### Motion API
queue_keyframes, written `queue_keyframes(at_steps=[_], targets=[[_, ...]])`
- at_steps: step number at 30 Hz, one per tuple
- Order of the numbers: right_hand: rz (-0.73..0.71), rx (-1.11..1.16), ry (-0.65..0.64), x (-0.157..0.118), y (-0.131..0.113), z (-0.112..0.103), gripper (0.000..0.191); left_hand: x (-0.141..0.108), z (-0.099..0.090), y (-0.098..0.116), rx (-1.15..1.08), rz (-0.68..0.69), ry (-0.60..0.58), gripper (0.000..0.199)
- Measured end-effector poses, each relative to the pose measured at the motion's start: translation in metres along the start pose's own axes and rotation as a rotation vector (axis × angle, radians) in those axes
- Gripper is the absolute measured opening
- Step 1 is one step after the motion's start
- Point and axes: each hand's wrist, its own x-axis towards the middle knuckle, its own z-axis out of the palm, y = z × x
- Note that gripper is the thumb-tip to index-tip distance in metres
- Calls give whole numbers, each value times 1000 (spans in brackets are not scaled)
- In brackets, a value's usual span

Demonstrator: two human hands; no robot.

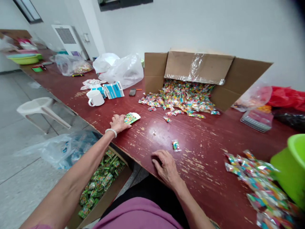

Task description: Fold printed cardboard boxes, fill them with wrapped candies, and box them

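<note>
My left hand (119,123), with a beaded bracelet at the wrist, rests on the red-brown table with its fingers on a small green and white printed packet (132,118). Near the table's front edge lies my right hand (166,165), fingers curled loosely and apart, holding nothing. A single clear candy packet (176,145) is on the table just beyond my right hand. Farther back, many wrapped candies (183,95) spill from an open cardboard box (200,66).
Left of the box are a white mug (95,98), a blue and white carton (113,90) and plastic bags (126,70). More candies (262,184) and a green tub (290,165) are at right. Below the edge is a box of green packets (102,181); a white stool (43,106) stands left.
</note>
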Motion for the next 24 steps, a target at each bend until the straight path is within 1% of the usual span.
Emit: queue_keyframes(at_steps=[3, 5, 7, 9, 11, 13, 14, 15, 17, 19, 21, 23, 24], targets=[[-4, 35, 19, 0, 1, 0, 17, -28, -1, 5, -29, 49, 45, 72], [44, 107, 61, 1, 1, 1, 17, -54, -2, 12, -52, 109, 70, 68], [190, 260, 138, 5, 0, 3, 24, -84, 0, 21, -102, 201, 95, 63], [382, 507, 201, 11, -2, 3, 42, -115, 4, 32, -222, 325, 126, 59], [508, 756, 224, 20, -6, 1, 53, -144, 7, 43, -348, 391, 91, 59], [537, 903, 256, 28, -10, -3, 48, -165, 9, 50, -491, 375, 4, 62], [531, 935, 274, 31, -13, -7, 43, -173, 9, 52, -595, 354, -72, 64], [522, 952, 289, 33, -15, -12, 38, -178, 7, 53, -723, 331, -178, 64], [498, 968, 277, 35, -21, -21, 31, -181, 2, 52, -994, 296, -478, 55], [462, 978, 178, 33, -29, -31, 28, -180, -4, 52, -1210, 285, -795, 45], [422, 1006, 51, 31, -39, -37, 26, -180, -7, 53, -1335, 294, -1057, 46], [407, 1062, -53, 28, -48, -40, 26, -184, -7, 56, -1439, 306, -1246, 52], [414, 1098, -95, 26, -52, -41, 30, -187, -6, 58, -1484, 304, -1302, 54]])
